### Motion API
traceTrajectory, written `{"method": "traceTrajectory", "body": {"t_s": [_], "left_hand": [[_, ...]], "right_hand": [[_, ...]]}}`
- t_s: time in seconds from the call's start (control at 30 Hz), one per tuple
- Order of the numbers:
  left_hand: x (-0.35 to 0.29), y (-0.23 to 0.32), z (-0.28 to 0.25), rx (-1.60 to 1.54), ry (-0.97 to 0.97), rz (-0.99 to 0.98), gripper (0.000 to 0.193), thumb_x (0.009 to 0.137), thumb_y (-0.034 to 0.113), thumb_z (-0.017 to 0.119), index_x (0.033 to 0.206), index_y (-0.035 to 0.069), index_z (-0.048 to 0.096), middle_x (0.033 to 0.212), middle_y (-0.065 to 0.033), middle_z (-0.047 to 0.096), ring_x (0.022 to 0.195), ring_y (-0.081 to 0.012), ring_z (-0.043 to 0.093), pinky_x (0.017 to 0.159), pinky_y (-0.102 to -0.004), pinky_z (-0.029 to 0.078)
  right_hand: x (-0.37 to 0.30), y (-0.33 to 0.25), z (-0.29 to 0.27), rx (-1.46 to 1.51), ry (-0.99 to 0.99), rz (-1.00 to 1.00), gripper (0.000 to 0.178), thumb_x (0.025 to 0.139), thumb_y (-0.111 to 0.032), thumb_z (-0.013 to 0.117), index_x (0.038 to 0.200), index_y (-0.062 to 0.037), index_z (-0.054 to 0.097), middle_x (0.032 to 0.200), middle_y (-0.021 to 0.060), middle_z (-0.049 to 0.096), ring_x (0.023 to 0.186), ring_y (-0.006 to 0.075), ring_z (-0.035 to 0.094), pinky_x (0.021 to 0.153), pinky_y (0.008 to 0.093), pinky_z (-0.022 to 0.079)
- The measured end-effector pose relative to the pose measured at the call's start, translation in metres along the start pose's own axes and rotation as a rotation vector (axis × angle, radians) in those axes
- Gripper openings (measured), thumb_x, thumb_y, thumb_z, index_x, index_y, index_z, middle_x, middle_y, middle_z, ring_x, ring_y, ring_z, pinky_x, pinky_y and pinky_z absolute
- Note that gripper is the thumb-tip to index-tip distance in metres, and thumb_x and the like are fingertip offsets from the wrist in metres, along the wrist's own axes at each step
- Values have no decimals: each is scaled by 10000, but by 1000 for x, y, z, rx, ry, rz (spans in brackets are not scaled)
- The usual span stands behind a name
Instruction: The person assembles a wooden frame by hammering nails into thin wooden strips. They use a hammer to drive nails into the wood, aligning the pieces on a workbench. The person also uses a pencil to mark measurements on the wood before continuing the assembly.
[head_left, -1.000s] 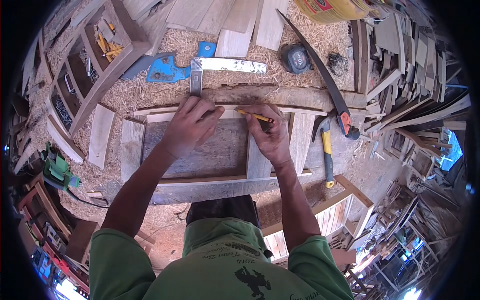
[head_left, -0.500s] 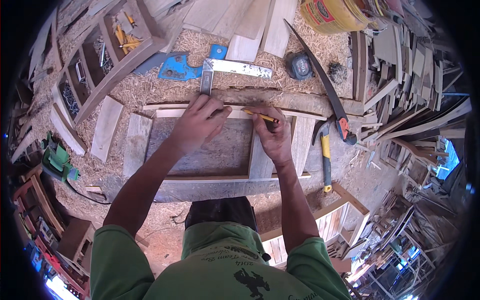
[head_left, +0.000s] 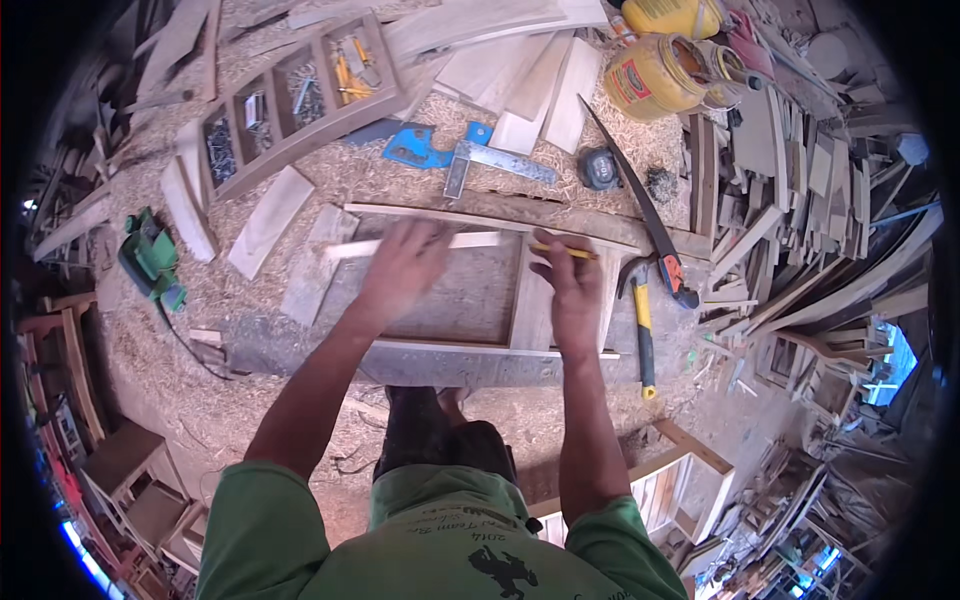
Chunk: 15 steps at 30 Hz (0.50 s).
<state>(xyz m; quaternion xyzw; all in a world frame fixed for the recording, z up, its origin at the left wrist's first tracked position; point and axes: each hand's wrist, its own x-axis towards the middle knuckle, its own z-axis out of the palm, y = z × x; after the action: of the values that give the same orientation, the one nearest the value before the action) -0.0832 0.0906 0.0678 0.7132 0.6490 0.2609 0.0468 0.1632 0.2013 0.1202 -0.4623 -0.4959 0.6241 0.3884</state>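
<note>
A thin pale wooden strip (head_left: 473, 240) runs under my left hand (head_left: 405, 270), which is smeared by motion and closed on it. The strip lies across the space between two long slats, the far slat (head_left: 372, 209) and the near slat (head_left: 480, 347). Pinched in the fingers of my right hand (head_left: 573, 295) is a yellow pencil (head_left: 578, 253), just off the strip's right end. Short boards stand between the slats: a left board (head_left: 318, 268) set at a slant, and a right board (head_left: 533, 305) below my right hand.
Beyond the far slat lie a try square (head_left: 510, 163), a tape measure (head_left: 599, 168) and a blue-handled saw (head_left: 416, 147). To the right are a curved saw (head_left: 648, 200) and a hammer (head_left: 643, 320). A divided wooden tray (head_left: 298, 143) and a green power tool (head_left: 150, 255) sit left.
My left hand has drawn the strip away from the far slat, toward me and to the left. My right hand has lifted the pencil off the strip. The view has shifted.
</note>
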Motion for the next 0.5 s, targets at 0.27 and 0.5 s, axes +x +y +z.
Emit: {"method": "traceTrajectory", "body": {"t_s": [0.27, 0.5], "left_hand": [[-223, -87, -117, 390, 193, -649, 387, 994, 152, 743, 1371, 66, 725, 1171, -202, 659, 1066, -419, 628, 936, -548, 511], [-177, -67, -79, 397, 167, -619, 519, 1015, 368, 731, 1442, 81, 665, 1259, -224, 672, 1148, -438, 636, 976, -582, 504]], "right_hand": [[-127, -174, -2, -412, 180, -199, 335, 1113, -87, 581, 1399, 31, 712, 877, 26, 706, 674, 47, 554, 607, 199, 406], [-202, -276, -64, -528, 122, -1144, 518, 1040, -245, 692, 1497, -74, 520, 1270, 143, 606, 935, 224, 666, 713, 410, 596]]}}
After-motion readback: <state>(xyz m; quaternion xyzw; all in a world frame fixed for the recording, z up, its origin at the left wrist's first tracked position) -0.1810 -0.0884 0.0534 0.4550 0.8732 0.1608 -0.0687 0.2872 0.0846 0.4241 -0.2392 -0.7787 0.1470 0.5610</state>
